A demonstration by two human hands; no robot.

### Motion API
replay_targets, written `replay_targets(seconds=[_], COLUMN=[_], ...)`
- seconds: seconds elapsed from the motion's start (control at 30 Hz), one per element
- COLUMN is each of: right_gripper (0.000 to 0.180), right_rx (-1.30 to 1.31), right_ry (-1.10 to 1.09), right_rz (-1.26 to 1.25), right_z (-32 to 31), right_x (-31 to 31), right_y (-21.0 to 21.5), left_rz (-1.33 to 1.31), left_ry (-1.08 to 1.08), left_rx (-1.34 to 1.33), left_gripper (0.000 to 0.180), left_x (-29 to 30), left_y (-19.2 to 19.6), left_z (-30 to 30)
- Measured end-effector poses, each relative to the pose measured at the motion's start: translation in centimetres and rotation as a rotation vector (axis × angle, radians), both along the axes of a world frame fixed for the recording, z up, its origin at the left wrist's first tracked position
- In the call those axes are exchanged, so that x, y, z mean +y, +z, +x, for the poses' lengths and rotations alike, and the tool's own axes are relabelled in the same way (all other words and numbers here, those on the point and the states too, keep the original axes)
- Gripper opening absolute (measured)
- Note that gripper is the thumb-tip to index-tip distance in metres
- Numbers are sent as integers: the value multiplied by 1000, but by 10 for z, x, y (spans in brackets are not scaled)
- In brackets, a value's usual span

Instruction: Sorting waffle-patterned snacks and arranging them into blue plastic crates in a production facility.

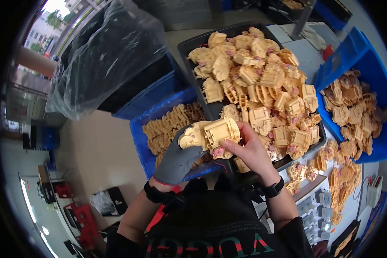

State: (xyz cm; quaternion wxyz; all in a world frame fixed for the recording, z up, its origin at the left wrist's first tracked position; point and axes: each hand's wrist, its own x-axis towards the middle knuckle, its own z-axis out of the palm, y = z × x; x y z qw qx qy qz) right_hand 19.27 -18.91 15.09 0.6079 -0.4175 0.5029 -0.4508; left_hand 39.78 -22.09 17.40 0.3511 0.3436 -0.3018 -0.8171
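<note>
Between my two hands is a cream-coloured moulded plastic housing [221, 130], with a boxy raised compartment and a pink-red patch at its lower edge. My left hand [176, 157], in a grey glove, grips its left end from below. My bare right hand [256, 150] closes on its right end, the thumb pressed on the front face. A thin red wire or thread hangs under the housing. Just beyond my hands lies a black tray [185, 47] heaped with similar housings. Under my left hand a blue bin [137, 142] holds more housings set in rows.
At the right a blue bin [339, 56] lies tilted, full of similar parts. Loose housings [344, 185] cover the table beside a grey fixture [316, 206]. Clear plastic film [107, 51] drapes a dark container at the upper left. Red bins [84, 221] stand at lower left.
</note>
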Motion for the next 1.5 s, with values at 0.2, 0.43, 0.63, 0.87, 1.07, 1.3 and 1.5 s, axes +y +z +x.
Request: replay_targets(seconds=[0.2,0.43,0.63,0.87,1.07,1.3,1.5], right_gripper=[48,49,53,57,53,29,27], right_rx=[-478,377,300,240,540,342,311], right_ry=[4,-125,43,8,474,565,498], right_rz=[340,-201,-50,-28,-418,-440,-427], right_z=[44,45,58,57,34,63,63], right_x=[6,-1,-3,-5,-10,-17,-6], right_y=[4,19,17,13,59,55,25], left_rz=[-103,-179,-830,-673,-177,96,-31], left_ry=[191,438,469,510,383,210,90], left_rx=[-37,-254,-672,-620,-336,173,43], left_gripper=[49,49,51,49,48,43,50], left_x=[19,30,41,45,33,40,53], left_y=[-20,-21,-20,-16,-16,-24,-51], left_z=[27,47,41,42,65,64,78])
